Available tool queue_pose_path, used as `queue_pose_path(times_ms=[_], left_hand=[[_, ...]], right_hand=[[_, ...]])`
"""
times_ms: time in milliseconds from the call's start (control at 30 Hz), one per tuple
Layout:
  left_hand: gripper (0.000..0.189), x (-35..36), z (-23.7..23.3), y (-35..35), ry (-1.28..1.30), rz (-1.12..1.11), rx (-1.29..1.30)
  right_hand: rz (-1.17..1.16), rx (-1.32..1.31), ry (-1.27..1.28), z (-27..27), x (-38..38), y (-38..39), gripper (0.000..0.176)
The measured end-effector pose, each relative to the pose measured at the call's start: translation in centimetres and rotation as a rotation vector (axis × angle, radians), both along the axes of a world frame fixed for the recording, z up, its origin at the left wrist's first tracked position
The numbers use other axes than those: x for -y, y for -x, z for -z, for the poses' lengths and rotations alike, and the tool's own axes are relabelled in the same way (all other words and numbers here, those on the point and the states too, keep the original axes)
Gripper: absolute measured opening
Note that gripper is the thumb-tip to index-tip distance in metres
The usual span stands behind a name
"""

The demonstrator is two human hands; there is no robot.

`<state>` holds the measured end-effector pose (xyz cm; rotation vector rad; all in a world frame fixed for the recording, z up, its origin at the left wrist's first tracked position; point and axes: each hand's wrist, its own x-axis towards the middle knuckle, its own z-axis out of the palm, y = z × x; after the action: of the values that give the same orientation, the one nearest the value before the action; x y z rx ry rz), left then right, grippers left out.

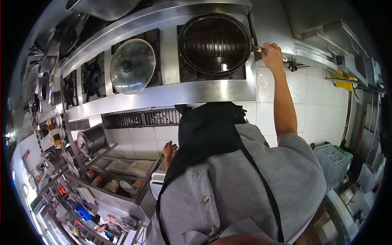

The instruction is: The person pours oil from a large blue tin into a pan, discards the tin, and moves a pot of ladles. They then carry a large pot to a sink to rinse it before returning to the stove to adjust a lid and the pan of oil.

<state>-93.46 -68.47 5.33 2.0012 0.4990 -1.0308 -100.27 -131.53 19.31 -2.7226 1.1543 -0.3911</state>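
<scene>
A large round frying pan [215, 44] rests on the right-hand burner of the stove. Its dark, glossy inside shows striped reflections and one bright spot. My right hand [272, 56] is closed around the pan's handle, which points right past the stove's edge. Low beside the black apron [204, 132] hangs my left hand [170, 150], fingers loosely apart and holding nothing. On the burner left of the pan lies a round glass lid [133, 66] with a dark knob.
The stove's steel front edge [171, 94] runs between my body and the burners. More burners [93, 76] continue to the left. A lidded pot [92, 141] and a steel counter with food containers [122, 185] stand at lower left. At right is a grey plastic crate [334, 165].
</scene>
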Motion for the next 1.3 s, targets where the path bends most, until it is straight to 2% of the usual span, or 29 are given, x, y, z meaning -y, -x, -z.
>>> queue_pose_path(times_ms=[100, 200, 333, 467, 533, 633, 667, 733, 900, 1067, 1133, 1300], left_hand=[[0.039, 0.5, 0.2, 1.0, 0.001, -0.063, -0.005], [0.039, -0.5, 2.6, 2.3, 0.034, -0.158, -0.013], [0.038, 0.3, 2.0, 3.1, 0.03, -0.221, -0.043], [0.037, 1.4, 1.1, 3.6, 0.021, -0.253, -0.065], [0.036, 1.9, 0.4, 3.9, 0.015, -0.263, -0.064], [0.035, 2.3, -0.2, 4.4, -0.018, -0.232, -0.032], [0.034, 2.4, -0.1, 4.7, -0.059, -0.182, -0.016], [0.032, 1.3, 2.1, 5.5, 0.007, -0.287, -0.11], [0.03, 0.7, 5.0, 7.0, 0.021, -0.371, -0.124], [0.029, 1.6, 2.8, 7.2, -0.041, -0.447, -0.104], [0.032, 1.8, 3.0, 7.0, -0.068, -0.38, -0.092], [0.033, 2.1, 3.0, 6.4, -0.064, -0.412, -0.052]], right_hand=[[0.058, -0.084, -0.016, -0.2, 0.1, -0.2, 0.032], [-0.058, -0.022, -0.042, 1.0, 1.5, 0.3, 0.034], [-0.246, -0.178, -0.081, 1.0, 2.3, 0.2, 0.031], [-0.245, -0.213, -0.115, 1.2, 3.0, 0.0, 0.026], [-0.21, -0.344, -0.138, 1.2, 3.2, -0.4, 0.023], [-0.232, -0.405, -0.109, 2.2, 3.9, -0.8, 0.022], [-0.25, -0.378, -0.086, 3.4, 4.5, -0.7, 0.024], [-0.206, -0.407, -0.12, 1.9, 3.6, -1.2, 0.023], [-0.182, -0.387, -0.089, 1.6, 2.9, -1.4, 0.018], [-0.292, -0.293, -0.17, 0.8, 2.2, -1.0, 0.018], [-0.211, -0.341, -0.19, 1.0, 2.5, -0.8, 0.026], [-0.267, -0.314, -0.146, 0.7, 2.5, -1.0, 0.025]])
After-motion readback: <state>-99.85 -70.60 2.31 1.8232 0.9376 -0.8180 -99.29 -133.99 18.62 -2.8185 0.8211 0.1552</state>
